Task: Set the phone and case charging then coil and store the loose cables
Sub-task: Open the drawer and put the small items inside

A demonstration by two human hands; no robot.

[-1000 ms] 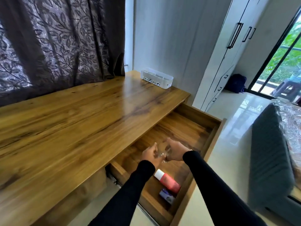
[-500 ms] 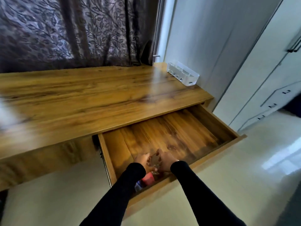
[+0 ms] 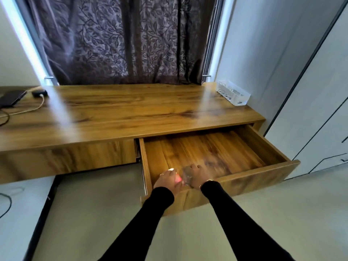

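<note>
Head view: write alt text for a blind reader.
Both hands, left and right, reach into the front of an open wooden drawer. On the desk's far left, a phone lies cabled.

The open drawer (image 3: pixel 244 147) offers bare floor across its far and right parts (walls hem every side); both hands and a blurred pink item (image 3: pixel 178 178) crowd its near-left corner.

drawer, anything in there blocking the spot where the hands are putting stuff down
Only a pink item near the front wall, between the left hand and right hand. The rest of the drawer floor looks bare.
</note>
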